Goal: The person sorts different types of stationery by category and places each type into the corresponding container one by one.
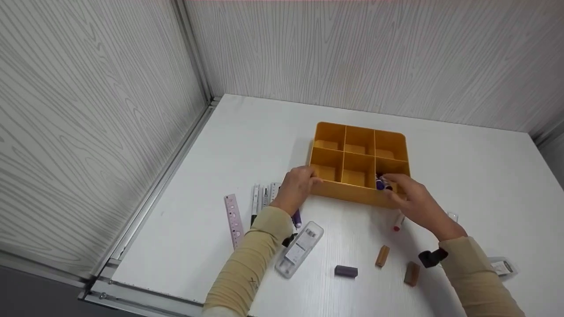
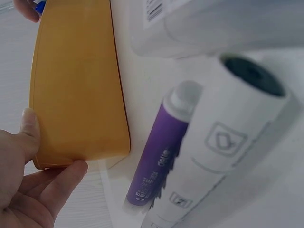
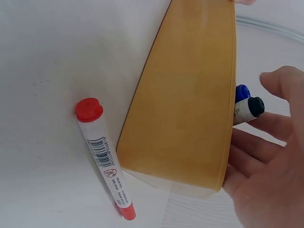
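A yellow-orange six-compartment organizer box (image 1: 352, 192) stands on the table. My left hand (image 1: 296, 187) grips its front left corner; in the left wrist view the thumb lies on the front wall's edge and the fingers on the side wall. My right hand (image 1: 416, 200) is at the front right compartment, thumb spread away from the fingers. Inside that compartment a blue-capped marker (image 3: 242, 92) and a black-capped marker (image 3: 247, 110) stick up over the rim, fingers close behind them. A red-capped white marker (image 3: 105, 154) lies on the table just before the box.
Near my left forearm lie a pink ruler (image 1: 234, 220), several pens (image 1: 255, 200), a purple tube (image 2: 159, 147) and a clear plastic case (image 1: 299, 249). A dark purple block (image 1: 346, 271) and two brown blocks (image 1: 382, 256) sit in front. Another clear pack (image 1: 502, 267) lies beyond my right forearm.
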Demonstrator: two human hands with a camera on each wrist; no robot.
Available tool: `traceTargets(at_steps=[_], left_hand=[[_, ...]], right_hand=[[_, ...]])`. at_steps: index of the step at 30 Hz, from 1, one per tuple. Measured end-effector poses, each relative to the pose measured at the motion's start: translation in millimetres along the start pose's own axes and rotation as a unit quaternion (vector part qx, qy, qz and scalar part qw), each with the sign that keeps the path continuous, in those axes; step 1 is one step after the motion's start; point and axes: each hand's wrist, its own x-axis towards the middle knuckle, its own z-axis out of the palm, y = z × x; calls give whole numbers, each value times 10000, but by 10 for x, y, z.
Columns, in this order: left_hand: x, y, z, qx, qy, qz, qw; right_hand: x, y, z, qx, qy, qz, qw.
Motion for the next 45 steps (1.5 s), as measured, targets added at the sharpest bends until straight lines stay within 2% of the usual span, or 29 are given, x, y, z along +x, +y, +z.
traceTargets(at_steps=[3, 7, 9, 12, 15, 19, 24, 28, 37, 45], left_hand=[[12, 16, 0, -19, -6, -56, 10000], [28, 37, -4, 69, -26, -167, 9998], [29, 39, -3, 90, -48, -198, 9998], [27, 31, -3, 101, -45, -198, 9997], [20, 15, -5, 63, -19, -158, 9999], [18, 10, -7, -56, -23, -150, 9999], [25, 1, -10, -85, -2, -113, 9999], [28, -2, -5, -114, -37, -155, 9998], [21, -4, 17, -108, -10, -74, 9999], [33, 14, -6, -121, -33, -117, 9999]], right_hand=[[-50, 31, -43, -64, 838, -249, 9962], [-124, 94, -111, -53, 1812, -233, 9832], [-154, 131, -135, -61, 2076, -31, 9782], [-194, 184, -144, -94, 2188, 418, 9748], [-239, 234, -120, -125, 2056, 836, 9750], [-289, 305, -76, -159, 1716, 1139, 9784], [-312, 371, 5, -97, 733, 1245, 9895], [-320, 400, 89, -216, 124, 1228, 9921], [-340, 395, 184, -541, -310, 1192, 9909], [-317, 365, 160, -218, -495, 1741, 9832]])
